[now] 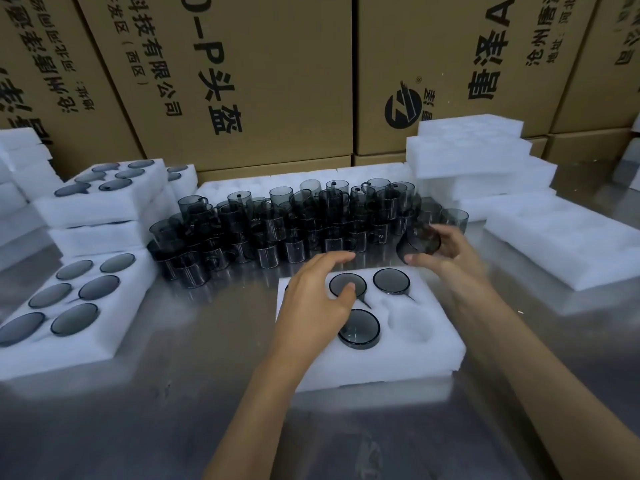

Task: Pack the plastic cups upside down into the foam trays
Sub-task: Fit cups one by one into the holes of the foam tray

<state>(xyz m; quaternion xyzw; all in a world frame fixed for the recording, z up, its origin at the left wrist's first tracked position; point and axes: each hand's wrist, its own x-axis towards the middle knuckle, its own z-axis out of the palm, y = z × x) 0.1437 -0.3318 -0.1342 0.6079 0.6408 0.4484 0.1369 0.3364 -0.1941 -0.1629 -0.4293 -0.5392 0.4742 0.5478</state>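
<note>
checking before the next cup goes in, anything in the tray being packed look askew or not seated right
Yes: the front cup in the tray stands proud of the foam, side wall showing, while the two rear cups sit flush. It looks not fully pressed in.

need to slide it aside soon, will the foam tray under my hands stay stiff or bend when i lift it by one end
The tray looks thick and blocky, so it probably stays fairly stiff. Foam is likely light, so it may skid on the shiny table. Its cups sit in pockets, so they probably stay put.
</note>
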